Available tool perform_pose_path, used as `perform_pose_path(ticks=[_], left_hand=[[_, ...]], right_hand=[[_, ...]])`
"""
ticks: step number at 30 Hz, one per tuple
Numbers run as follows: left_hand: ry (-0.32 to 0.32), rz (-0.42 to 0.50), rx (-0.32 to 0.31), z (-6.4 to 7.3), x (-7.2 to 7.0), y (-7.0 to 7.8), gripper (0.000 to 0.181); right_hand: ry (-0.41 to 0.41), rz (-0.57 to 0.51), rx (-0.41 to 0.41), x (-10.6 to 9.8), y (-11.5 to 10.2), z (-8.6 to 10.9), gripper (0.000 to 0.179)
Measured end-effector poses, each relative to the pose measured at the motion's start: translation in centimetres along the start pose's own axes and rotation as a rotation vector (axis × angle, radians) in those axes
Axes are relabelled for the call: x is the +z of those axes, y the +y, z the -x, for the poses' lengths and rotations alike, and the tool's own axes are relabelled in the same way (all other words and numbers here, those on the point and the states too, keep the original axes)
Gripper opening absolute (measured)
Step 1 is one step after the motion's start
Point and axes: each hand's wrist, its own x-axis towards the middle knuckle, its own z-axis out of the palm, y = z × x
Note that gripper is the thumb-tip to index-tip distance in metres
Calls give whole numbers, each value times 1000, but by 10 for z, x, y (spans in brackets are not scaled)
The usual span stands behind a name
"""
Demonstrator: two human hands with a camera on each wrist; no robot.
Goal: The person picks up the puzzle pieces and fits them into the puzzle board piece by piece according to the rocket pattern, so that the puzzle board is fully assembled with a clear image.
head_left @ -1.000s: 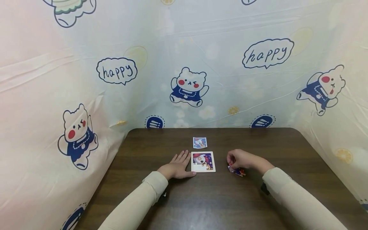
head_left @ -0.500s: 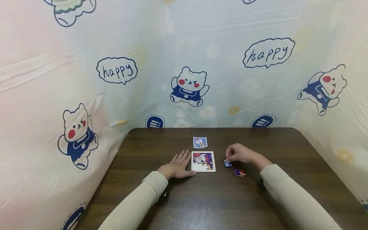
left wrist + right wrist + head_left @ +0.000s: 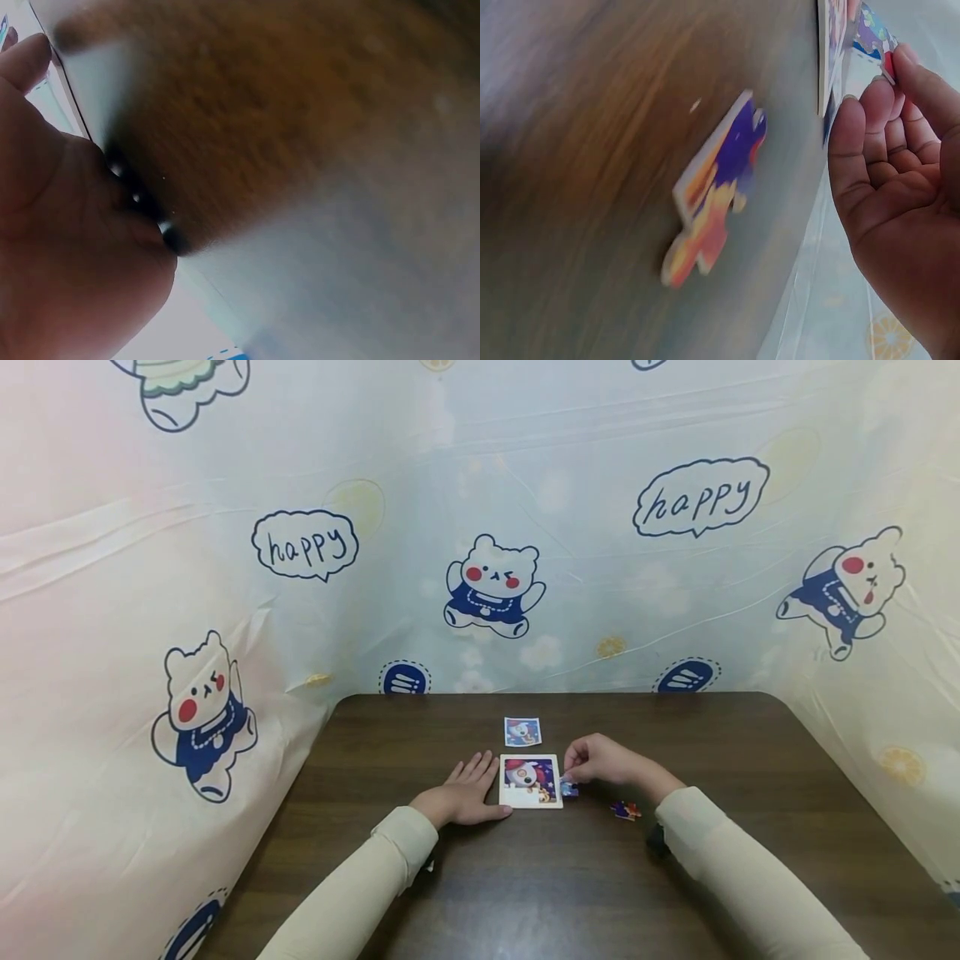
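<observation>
A jigsaw board (image 3: 517, 797) with a white frame lies mid-table, its picture partly filled and white showing at lower left. My left hand (image 3: 461, 797) rests flat beside it, fingers spread, thumb at the frame's lower left corner. Between thumb and fingertips my right hand (image 3: 606, 762) pinches a blue jigsaw piece (image 3: 570, 789) at the board's right edge; the right wrist view shows this piece (image 3: 874, 36) tilted, with some red on it. A purple and orange jigsaw piece (image 3: 724, 176) lies loose on the table, right of the board. The left wrist view shows mostly palm and blurred wood.
Behind the board lies a small square picture card (image 3: 522, 732) with a similar design. The dark wooden table (image 3: 525, 877) meets a patterned cloth backdrop (image 3: 585, 593) at the back and sides.
My right hand has lifted the blue piece away from the loose purple and orange one and carried it left to the board's edge. My left hand has stayed put.
</observation>
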Motion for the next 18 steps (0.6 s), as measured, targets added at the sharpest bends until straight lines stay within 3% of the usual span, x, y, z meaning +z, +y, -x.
perform_pose_path(ticks=[10,18], left_hand=[[2,23,9,0,0,-1,110],[16,48,20,8,-6,5,106]], right_hand=[[-18,-22,-9,14,-9,-14,9],[-17,-32,-40,26,-16,-26,8]])
